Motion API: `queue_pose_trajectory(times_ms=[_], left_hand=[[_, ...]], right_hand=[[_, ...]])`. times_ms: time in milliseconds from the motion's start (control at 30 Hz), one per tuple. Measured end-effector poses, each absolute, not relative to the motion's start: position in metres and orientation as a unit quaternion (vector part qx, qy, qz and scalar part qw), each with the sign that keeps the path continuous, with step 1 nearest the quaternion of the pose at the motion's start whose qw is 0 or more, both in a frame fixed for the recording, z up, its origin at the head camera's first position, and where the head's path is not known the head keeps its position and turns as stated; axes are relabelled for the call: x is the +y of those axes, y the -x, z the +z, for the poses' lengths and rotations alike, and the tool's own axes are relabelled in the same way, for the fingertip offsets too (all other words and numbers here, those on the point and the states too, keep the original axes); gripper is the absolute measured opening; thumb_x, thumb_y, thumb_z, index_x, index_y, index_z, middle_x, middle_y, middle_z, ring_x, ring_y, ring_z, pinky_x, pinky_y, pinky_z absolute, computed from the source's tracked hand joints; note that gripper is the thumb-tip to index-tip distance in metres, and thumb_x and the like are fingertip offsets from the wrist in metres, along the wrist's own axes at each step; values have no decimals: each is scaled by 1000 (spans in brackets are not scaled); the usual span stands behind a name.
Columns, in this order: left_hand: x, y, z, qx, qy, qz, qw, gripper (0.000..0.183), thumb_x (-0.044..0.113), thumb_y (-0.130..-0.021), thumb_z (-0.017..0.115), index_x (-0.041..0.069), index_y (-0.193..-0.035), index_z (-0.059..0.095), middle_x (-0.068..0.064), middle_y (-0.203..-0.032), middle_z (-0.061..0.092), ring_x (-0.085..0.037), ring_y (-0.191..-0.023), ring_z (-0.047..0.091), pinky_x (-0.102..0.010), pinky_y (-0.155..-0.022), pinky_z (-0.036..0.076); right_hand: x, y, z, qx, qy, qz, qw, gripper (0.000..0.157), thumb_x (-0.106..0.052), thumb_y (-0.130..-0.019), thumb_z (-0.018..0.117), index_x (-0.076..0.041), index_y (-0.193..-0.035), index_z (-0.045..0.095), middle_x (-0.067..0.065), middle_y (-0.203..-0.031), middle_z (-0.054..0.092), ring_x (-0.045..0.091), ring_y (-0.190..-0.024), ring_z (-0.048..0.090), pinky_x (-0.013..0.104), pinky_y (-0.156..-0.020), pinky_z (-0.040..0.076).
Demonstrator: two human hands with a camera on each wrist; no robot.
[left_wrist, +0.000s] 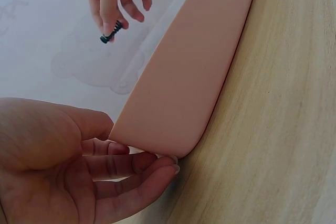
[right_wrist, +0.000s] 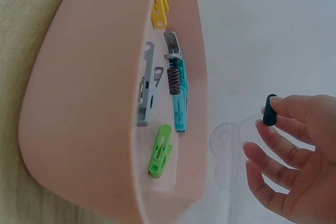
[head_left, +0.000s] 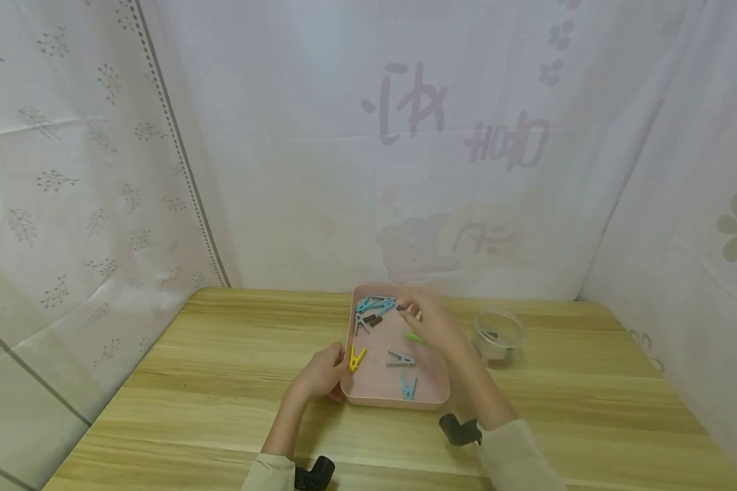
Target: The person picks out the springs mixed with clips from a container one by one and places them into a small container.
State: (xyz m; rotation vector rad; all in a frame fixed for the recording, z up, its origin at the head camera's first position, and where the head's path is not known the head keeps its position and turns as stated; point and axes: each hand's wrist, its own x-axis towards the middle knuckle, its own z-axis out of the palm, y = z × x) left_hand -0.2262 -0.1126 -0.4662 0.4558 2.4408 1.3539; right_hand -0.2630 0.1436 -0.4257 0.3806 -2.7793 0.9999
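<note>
Head view has a pink tray [head_left: 396, 402] low in the middle of the frame, on a wood-grain tabletop [head_left: 233, 368], with pale printed cloth [head_left: 282, 170] behind. At the tray's left edge the left hand [head_left: 321, 373] has its grip clamped on the tray; the left wrist view shows this at lower left, thumb against the rim. The right hand [head_left: 428, 320] reaches over the tray's upper right, its grip pinched together on a small dark spring [right_wrist: 270, 111], which sits right of centre in the right wrist frame. Blue clothespins [head_left: 364, 305] and brown springs [head_left: 376, 321] cluster at the tray's upper left. A yellow clothespin [head_left: 354, 363] leans by its left wall, a grey clothespin [head_left: 399, 363] and a light-blue clothespin [head_left: 408, 389] lie toward lower right, and a green clothespin [right_wrist: 160, 151] shows near the right wrist. Right of the tray stands a clear round container [head_left: 510, 342].
</note>
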Motion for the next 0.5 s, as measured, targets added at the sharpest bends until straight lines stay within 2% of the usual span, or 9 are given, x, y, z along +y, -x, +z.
queue_pose_trajectory(times_ms=[233,500], left_hand=[[-114,226,-466,855,-161,470,153,13,7,-109,50,0,-99,52,-17,-78,61,-17,-55,62,-36,-51,62],[-113,226,-465,853,-160,471,156,14,9,-110,49,0,-99,52,-17,-78,62,-16,-55,62,-36,-52,62]], right_hand=[[146,257,-431,-932,-122,328,98,25,-10,-102,67,-2,-126,66,14,-114,67,28,-98,67,39,-75,59],[152,252,-434,-932,-83,345,74,19,-18,-104,66,-5,-117,70,12,-101,70,23,-87,64,37,-70,56]])
